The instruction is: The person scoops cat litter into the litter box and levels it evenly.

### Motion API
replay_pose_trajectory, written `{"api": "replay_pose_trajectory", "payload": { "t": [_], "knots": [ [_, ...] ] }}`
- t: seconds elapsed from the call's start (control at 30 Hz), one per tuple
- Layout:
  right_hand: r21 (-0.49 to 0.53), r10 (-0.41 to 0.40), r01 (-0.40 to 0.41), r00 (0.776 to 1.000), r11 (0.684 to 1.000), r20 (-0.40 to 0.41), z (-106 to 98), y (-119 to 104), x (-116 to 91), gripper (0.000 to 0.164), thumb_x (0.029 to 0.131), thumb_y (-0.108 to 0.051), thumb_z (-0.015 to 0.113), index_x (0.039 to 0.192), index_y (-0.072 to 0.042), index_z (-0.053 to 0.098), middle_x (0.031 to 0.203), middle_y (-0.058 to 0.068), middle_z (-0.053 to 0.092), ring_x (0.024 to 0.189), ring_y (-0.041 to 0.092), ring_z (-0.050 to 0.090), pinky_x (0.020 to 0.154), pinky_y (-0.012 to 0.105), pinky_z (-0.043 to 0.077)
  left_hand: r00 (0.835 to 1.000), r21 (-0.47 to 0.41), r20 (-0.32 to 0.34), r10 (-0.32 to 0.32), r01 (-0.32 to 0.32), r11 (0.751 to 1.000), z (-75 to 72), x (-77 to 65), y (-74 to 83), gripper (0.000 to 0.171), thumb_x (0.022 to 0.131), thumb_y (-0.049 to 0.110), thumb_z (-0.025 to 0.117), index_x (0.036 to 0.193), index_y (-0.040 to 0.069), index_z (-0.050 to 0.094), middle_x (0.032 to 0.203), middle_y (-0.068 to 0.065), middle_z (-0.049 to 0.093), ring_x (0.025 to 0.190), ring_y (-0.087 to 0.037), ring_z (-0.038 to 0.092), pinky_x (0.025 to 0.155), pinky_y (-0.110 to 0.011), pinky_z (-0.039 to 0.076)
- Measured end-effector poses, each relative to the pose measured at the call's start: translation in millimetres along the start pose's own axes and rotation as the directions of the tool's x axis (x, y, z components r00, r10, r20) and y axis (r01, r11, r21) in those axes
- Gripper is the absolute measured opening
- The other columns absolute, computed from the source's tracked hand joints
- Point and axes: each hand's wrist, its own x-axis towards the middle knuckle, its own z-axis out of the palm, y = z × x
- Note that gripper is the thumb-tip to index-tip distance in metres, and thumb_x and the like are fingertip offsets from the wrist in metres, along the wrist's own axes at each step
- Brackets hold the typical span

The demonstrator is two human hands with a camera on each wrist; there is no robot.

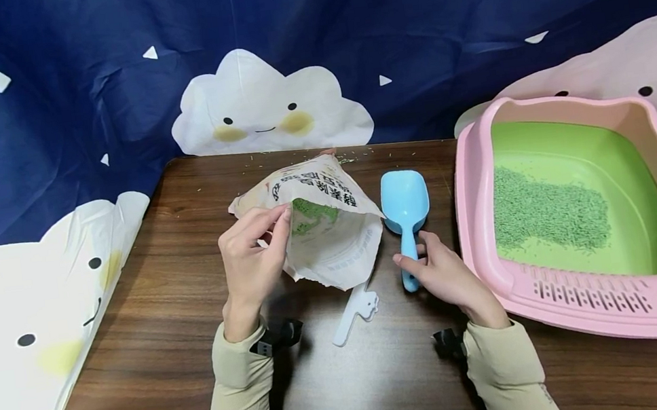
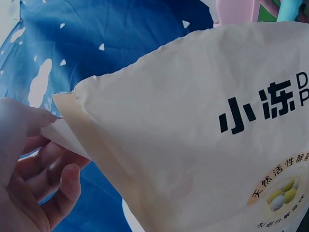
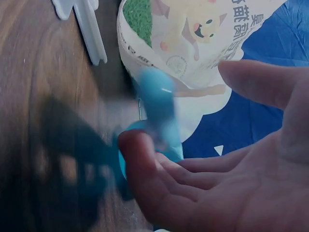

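Note:
A paper bag of green cat litter pellets (image 1: 334,249) lies on the table with its mouth toward me. My left hand (image 1: 253,252) pinches the left edge of that mouth between thumb and fingers; the left wrist view shows the pinched paper flap (image 2: 67,137). Right of the bag, a blue scoop (image 1: 404,199) rests with its bowl pointing away. My right hand (image 1: 444,269) is at the scoop's handle (image 3: 159,104), fingers parted and thumb apart from it. Partly under the bag's mouth lies a white strip with a cloud-shaped end (image 1: 354,314).
At the right stands a pink litter box (image 1: 474,242) with green pellets (image 1: 550,208) spread on its green floor. A few pellets are scattered along the table's back edge. Behind the table (image 1: 148,289) hangs a dark blue cloth (image 1: 67,32) with clouds.

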Motion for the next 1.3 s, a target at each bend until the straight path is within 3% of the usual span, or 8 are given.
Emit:
{"api": "replay_pose_trajectory", "payload": {
  "t": [0.23, 0.53, 0.8, 0.93, 1.1, 1.3],
  "knots": [
    [-0.071, -0.012, 0.011, 1.0, 0.997, -0.011, -1.9, 1.0, -0.4, 0.081, 0.095, -0.041, 0.056, 0.148, 0.008, 0.02, 0.139, 0.024, 0.049, 0.112, 0.027, 0.056, 0.087, 0.035, 0.049, 1.0, 0.006, 0.002, 0.0, 0.0, 1.0, 0.2, -0.4, -0.5, 0.01, 0.086, 0.003, 0.068, 0.09, -0.002, 0.076, 0.074, -0.01, 0.07, 0.059, -0.008, 0.053, 0.053, -0.013, 0.042],
    [-0.09, -0.036, 0.032, 0.999, 0.995, -0.038, -2.1, -0.5, -1.6, 0.077, 0.095, -0.037, 0.057, 0.147, 0.008, 0.024, 0.141, 0.027, 0.046, 0.11, 0.028, 0.056, 0.087, 0.038, 0.048, 1.0, 0.006, 0.002, -0.002, 0.002, 1.0, 0.0, -0.5, -0.7, 0.01, 0.086, 0.002, 0.068, 0.09, -0.002, 0.076, 0.074, -0.01, 0.07, 0.059, -0.009, 0.053, 0.053, -0.013, 0.042],
    [-0.129, -0.081, 0.075, 0.996, 0.989, -0.045, -2.4, -1.2, -3.2, 0.072, 0.096, -0.036, 0.056, 0.145, 0.009, 0.029, 0.14, 0.027, 0.044, 0.114, 0.033, 0.055, 0.093, 0.045, 0.046, 1.0, 0.011, 0.0, -0.001, 0.001, 1.0, 0.0, 0.0, -0.2, 0.01, 0.086, 0.003, 0.068, 0.089, -0.002, 0.076, 0.073, -0.009, 0.069, 0.059, -0.008, 0.051, 0.053, -0.012, 0.04],
    [-0.125, -0.121, 0.109, 0.989, 0.986, -0.085, -3.1, -2.7, -4.6, 0.067, 0.096, -0.032, 0.057, 0.143, 0.009, 0.035, 0.137, 0.028, 0.044, 0.114, 0.035, 0.055, 0.097, 0.048, 0.044, 1.0, 0.009, -0.001, 0.0, 0.0, 1.0, -0.4, 0.3, 0.4, 0.009, 0.086, 0.002, 0.068, 0.088, -0.002, 0.076, 0.073, -0.01, 0.069, 0.059, -0.008, 0.051, 0.054, -0.012, 0.04],
    [-0.093, -0.168, 0.155, 0.973, 0.984, -0.159, -4.1, -5.5, -5.5, 0.055, 0.095, -0.026, 0.058, 0.138, 0.005, 0.045, 0.132, 0.026, 0.047, 0.112, 0.034, 0.057, 0.096, 0.047, 0.045, 1.0, 0.01, 0.001, 0.003, -0.003, 1.0, -0.7, 0.7, 0.7, 0.009, 0.086, 0.002, 0.068, 0.087, -0.002, 0.076, 0.073, -0.01, 0.069, 0.058, -0.008, 0.051, 0.053, -0.012, 0.04],
    [-0.072, -0.198, 0.188, 0.96, 0.98, -0.2, -2.3, -9.2, -2.1, 0.047, 0.096, -0.025, 0.057, 0.135, 0.0, 0.051, 0.126, 0.021, 0.053, 0.108, 0.03, 0.061, 0.087, 0.037, 0.048, 1.0, 0.011, 0.002, 0.004, -0.004, 1.0, -1.2, 0.5, 0.6, 0.01, 0.086, 0.003, 0.068, 0.087, -0.001, 0.076, 0.073, -0.009, 0.069, 0.057, -0.008, 0.051, 0.053, -0.012, 0.04]
  ]
}}
